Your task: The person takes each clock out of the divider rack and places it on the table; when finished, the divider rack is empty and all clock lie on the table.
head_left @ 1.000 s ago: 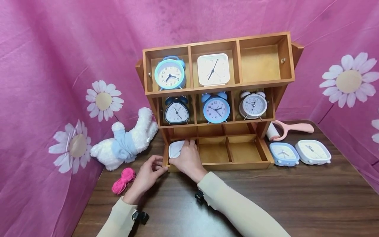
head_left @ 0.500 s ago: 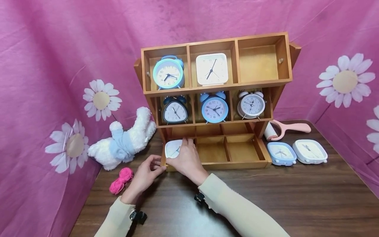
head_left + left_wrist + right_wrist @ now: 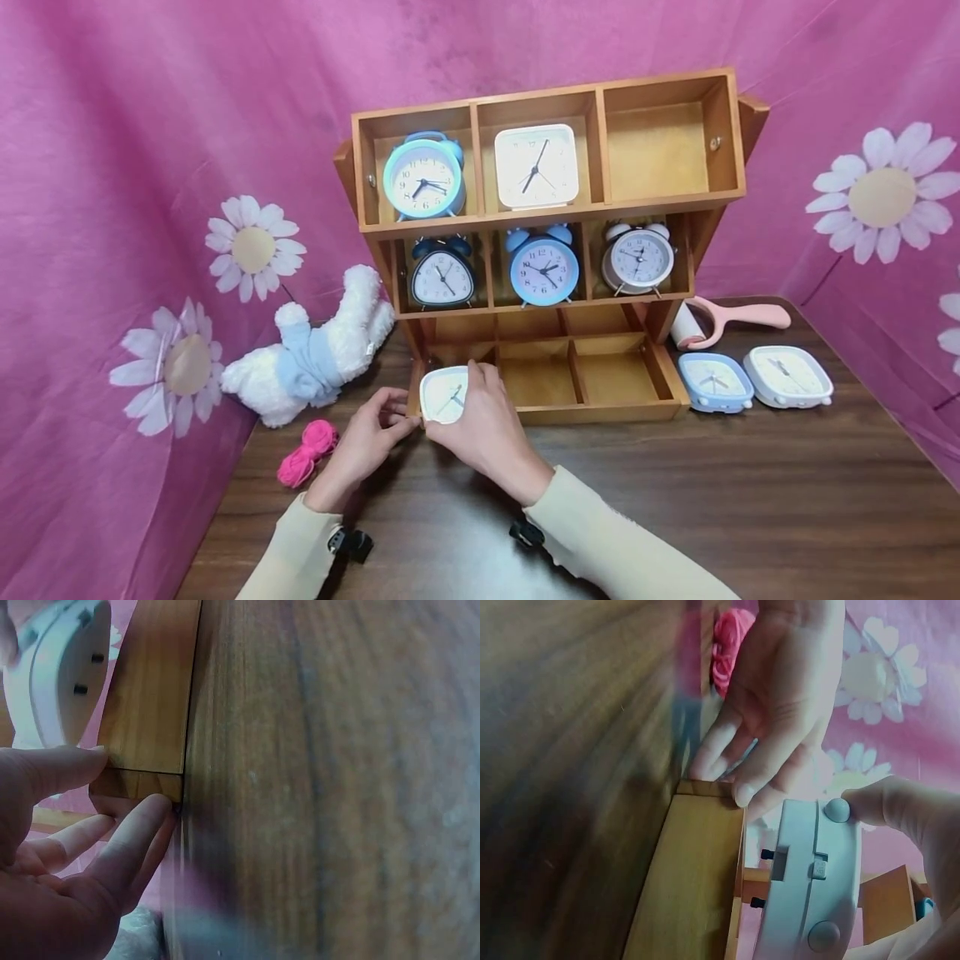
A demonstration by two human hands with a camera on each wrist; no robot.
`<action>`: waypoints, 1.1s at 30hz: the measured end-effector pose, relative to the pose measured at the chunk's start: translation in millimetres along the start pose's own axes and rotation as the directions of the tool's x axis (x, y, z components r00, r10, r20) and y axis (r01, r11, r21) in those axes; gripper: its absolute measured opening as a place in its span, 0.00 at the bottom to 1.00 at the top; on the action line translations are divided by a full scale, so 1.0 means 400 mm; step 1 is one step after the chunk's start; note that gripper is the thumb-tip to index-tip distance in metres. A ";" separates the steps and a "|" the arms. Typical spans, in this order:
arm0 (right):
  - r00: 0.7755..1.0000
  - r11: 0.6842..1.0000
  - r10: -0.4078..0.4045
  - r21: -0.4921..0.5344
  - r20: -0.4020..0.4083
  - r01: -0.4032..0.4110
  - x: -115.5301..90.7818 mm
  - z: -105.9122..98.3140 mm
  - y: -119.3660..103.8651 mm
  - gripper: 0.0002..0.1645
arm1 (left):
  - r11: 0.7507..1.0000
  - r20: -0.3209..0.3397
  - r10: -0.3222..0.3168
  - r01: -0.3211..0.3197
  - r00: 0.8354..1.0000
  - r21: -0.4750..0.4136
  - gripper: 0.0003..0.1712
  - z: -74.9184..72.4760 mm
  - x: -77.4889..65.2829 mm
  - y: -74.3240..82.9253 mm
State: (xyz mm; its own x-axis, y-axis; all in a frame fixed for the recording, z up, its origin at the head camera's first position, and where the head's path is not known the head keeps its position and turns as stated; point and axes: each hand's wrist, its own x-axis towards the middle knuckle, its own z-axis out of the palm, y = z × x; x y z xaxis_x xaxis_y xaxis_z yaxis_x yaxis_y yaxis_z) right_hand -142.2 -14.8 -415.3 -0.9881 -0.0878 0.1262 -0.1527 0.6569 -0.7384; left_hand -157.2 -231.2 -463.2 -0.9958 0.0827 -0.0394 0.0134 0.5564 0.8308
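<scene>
In the head view my right hand (image 3: 491,429) grips a white rounded-square alarm clock (image 3: 442,394) at the front of the bottom-left compartment of a wooden shelf (image 3: 600,414). Seen from the right wrist, the clock (image 3: 810,885) has two round feet and small dark knobs on its back, and the thumb presses by one foot. It overlaps the compartment's front board (image 3: 694,877). My left hand (image 3: 372,433) pinches the shelf's lower left front corner, thumb on the top edge and fingers against the side, as the left wrist view shows around the board's end (image 3: 135,784).
Upper compartments hold several alarm clocks, among them a blue one (image 3: 423,177) and a white square one (image 3: 536,167). Right of the shelf lie a blue clock (image 3: 715,383), a white clock (image 3: 787,377) and a pink lint roller (image 3: 738,317). Pink yarn (image 3: 307,454) and a plush toy (image 3: 311,358) lie left.
The right hand has brought the white clock forward and lower in view, so more of its face shows. The left hand has kept its place at the shelf corner.
</scene>
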 end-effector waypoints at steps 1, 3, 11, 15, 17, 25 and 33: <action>1.000 1.000 0.003 -0.001 0.002 -0.003 -0.009 -0.004 0.003 0.67 | 1.000 -0.004 0.000 0.000 1.000 0.000 0.21 0.000 0.001 -0.001; 1.000 1.000 0.015 0.002 0.000 -0.015 -0.029 -0.010 0.011 0.67 | 1.000 0.004 0.001 -0.001 1.000 -0.007 0.21 0.001 0.000 -0.002; 1.000 0.999 -0.011 -0.039 -0.016 0.011 -0.099 -0.028 0.023 0.67 | 1.000 -0.015 0.000 0.000 1.000 0.013 0.21 0.002 0.002 0.005; 0.999 0.996 -0.051 -0.074 0.009 0.051 -0.128 -0.022 0.020 0.66 | 1.000 -0.012 -0.004 0.004 1.000 0.021 0.21 0.001 0.002 0.005; 0.998 0.995 -0.065 -0.081 0.013 0.066 -0.139 -0.016 0.019 0.65 | 1.000 -0.010 -0.007 0.007 1.000 0.019 0.21 0.001 0.001 0.004; 0.998 0.995 -0.053 -0.082 0.026 0.055 -0.153 0.002 0.026 0.64 | 1.000 -0.009 -0.010 0.010 1.000 0.016 0.22 0.005 -0.003 0.003; 0.998 0.993 -0.059 -0.101 0.016 0.060 -0.162 0.024 0.038 0.63 | 1.000 -0.016 -0.018 0.018 1.000 0.022 0.21 0.004 -0.002 0.005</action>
State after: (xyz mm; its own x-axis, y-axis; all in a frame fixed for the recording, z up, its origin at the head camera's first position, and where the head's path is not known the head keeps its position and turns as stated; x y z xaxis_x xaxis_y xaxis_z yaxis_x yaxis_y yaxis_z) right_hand -80.7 -6.4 -441.2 -0.9776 -0.1383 0.1586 -0.2091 0.7230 -0.6585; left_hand -156.4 -228.9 -462.4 -0.9972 0.0596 -0.0451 -0.0026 0.5759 0.8175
